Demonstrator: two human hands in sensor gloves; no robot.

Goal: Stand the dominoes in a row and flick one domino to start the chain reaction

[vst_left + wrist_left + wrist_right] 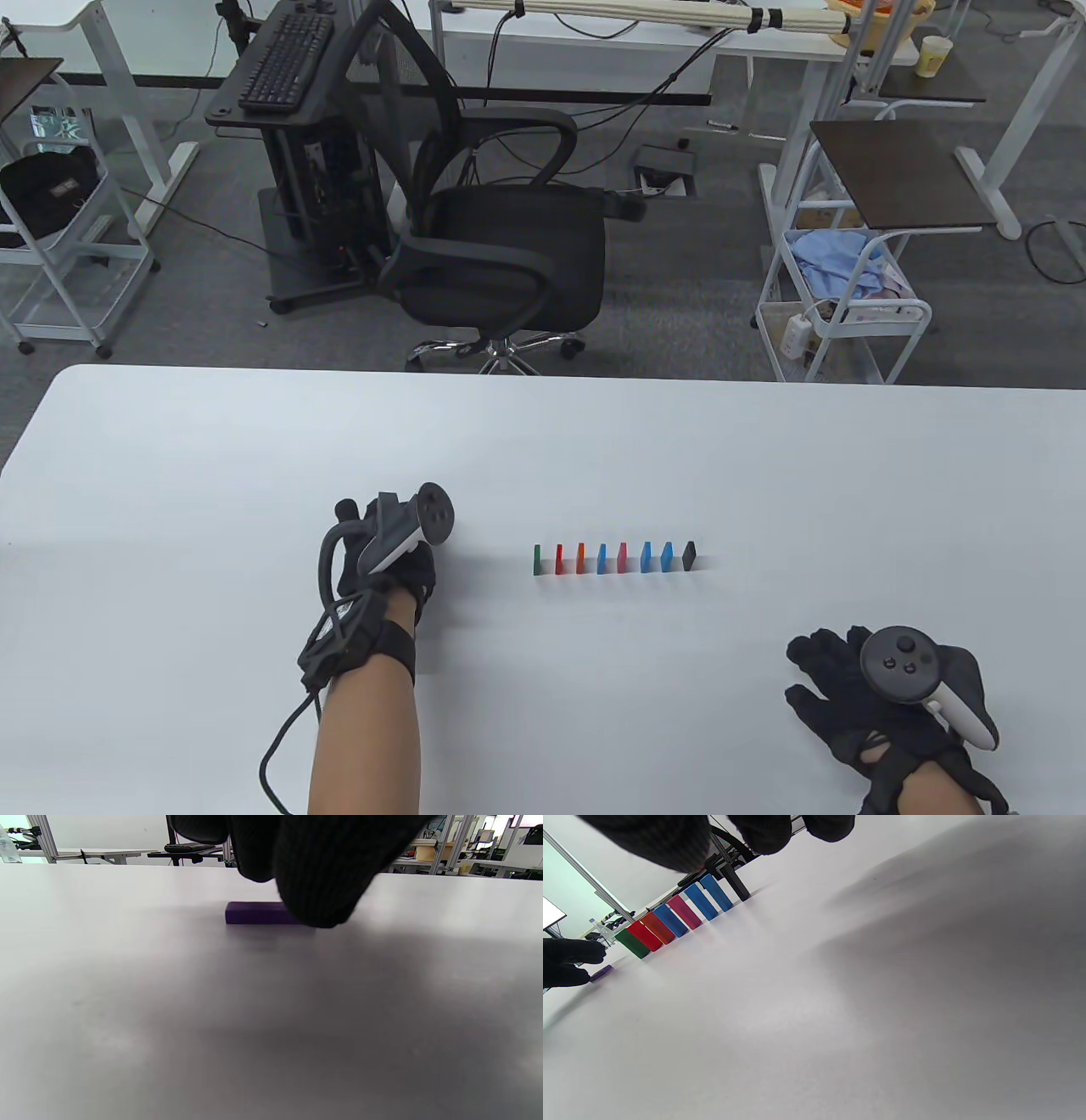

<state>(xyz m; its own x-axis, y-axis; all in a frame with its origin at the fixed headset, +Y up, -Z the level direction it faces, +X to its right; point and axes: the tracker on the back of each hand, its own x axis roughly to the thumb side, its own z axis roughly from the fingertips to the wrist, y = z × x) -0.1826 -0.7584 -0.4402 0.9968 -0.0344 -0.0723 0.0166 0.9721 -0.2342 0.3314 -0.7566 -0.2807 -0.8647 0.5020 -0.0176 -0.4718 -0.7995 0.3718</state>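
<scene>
Several dominoes stand in a row (pixel 615 558) mid-table, from a green one (pixel 537 560) on the left to a black one (pixel 691 555) on the right; the right wrist view shows the same row (pixel 678 914). A purple domino (pixel 254 913) lies flat on the table left of the row, also visible as the purple domino (pixel 602 972). My left hand (pixel 407 570) hovers over it with fingers (pixel 314 870) curled down, one fingertip covering its right end. I cannot tell whether they touch. My right hand (pixel 836 688) rests flat at the near right, fingers spread, holding nothing.
The white table (pixel 212 441) stretches wide around the row. Beyond its far edge stand a black office chair (pixel 501 255), a keyboard stand (pixel 280 76) and a white wire cart (pixel 840 314).
</scene>
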